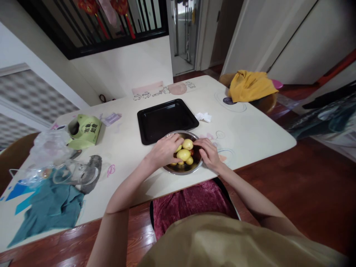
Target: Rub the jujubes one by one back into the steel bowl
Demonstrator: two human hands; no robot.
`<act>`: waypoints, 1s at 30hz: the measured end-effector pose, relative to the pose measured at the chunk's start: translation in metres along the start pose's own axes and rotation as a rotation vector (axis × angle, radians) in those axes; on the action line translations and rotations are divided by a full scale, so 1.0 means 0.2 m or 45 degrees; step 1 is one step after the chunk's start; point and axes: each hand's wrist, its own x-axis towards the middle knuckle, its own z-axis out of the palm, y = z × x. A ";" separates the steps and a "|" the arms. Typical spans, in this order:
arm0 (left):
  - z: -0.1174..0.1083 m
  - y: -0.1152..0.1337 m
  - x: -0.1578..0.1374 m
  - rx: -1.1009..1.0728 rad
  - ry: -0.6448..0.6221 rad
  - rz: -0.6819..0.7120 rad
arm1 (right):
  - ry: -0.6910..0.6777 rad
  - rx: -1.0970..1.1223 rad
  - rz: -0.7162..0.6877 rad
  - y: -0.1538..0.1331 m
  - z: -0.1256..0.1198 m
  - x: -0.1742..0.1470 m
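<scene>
Yellow produce (184, 155) sits in the steel bowl (182, 172). The left hand (167, 150) arches over the bowl's left side, the right hand (210, 154) bends at its right rim, fingers half-curled; I cannot tell whether either grips. Nearer than the bowl runs the table edge (158, 193); beyond, a tray (167, 120); rightward, open tabletop (256, 137).
</scene>
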 end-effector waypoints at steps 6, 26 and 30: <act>0.01 -0.02 -0.01 -0.011 0.007 -0.026 | -0.039 0.005 -0.037 0.00 0.00 0.00; 0.00 -0.02 -0.01 0.005 -0.035 -0.036 | -0.036 -0.025 -0.016 0.00 0.01 0.00; 0.00 -0.03 -0.02 0.029 -0.007 -0.038 | -0.025 -0.034 -0.036 -0.01 0.00 0.00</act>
